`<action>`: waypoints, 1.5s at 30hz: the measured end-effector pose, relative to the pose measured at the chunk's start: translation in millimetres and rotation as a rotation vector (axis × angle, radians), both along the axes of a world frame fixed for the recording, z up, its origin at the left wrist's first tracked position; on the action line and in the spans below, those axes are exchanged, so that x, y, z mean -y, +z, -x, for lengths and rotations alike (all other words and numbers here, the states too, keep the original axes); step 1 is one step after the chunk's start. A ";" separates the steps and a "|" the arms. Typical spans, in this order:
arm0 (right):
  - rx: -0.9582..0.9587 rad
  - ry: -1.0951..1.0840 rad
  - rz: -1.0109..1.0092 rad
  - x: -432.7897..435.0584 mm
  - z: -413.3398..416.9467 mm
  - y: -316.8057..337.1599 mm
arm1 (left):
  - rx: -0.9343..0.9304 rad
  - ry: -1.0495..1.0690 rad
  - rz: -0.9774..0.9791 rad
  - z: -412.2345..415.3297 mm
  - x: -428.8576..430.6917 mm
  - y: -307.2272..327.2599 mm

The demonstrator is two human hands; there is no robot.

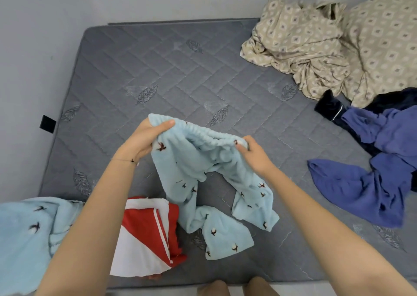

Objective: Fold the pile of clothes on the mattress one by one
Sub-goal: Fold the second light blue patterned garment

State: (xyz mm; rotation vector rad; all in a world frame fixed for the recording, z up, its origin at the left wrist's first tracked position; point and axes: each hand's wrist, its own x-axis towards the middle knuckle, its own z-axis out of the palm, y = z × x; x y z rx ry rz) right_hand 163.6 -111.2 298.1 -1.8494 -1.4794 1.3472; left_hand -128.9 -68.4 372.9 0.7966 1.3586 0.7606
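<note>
You have the light blue fleece trousers (pixel 209 183) up by their elastic waistband, over the middle of the mattress (pixel 158 70). Your left hand (pixel 144 138) pinches one end of the band, thumb on top and grip clamped on the cloth; your right hand (pixel 255 156) has its grip closed on the other end. The two legs hang down and their cuffs lie crumpled on the mattress near its front edge.

The step in hand looks like straightening this garment before its first fold. The next move probably calls for pulling the waistband taut, shaking the twisted legs free, then laying one leg over the other on the bare quilted surface ahead of you.

Just beside the hanging legs, on your left, sits a red and white garment (pixel 146 234), apparently folded; a trailing cuff could drag across it. A matching blue fleece piece (pixel 27 234) lies further left, spilling past the frame edge. On your right wait a purple-blue garment (pixel 370 183) and a dark navy one (pixel 331 108), unfolded, with a rumpled beige patterned sheet (pixel 327 43) behind them. The centre of the mattress is free.
</note>
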 end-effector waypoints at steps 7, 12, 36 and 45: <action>-0.362 -0.301 0.307 -21.8 -2.6 27.0 | -0.073 0.039 0.020 -1.9 12.3 -15.6; -0.461 -0.470 0.446 -16.2 39.1 32.6 | -0.036 0.364 -0.009 -63.2 29.3 -32.6; 0.095 0.202 -0.193 15.6 48.6 14.7 | 0.131 0.147 -0.032 -43.9 41.8 -3.9; 0.019 0.090 -0.001 0.6 33.4 22.2 | -0.082 0.193 -0.240 -31.4 48.2 -20.1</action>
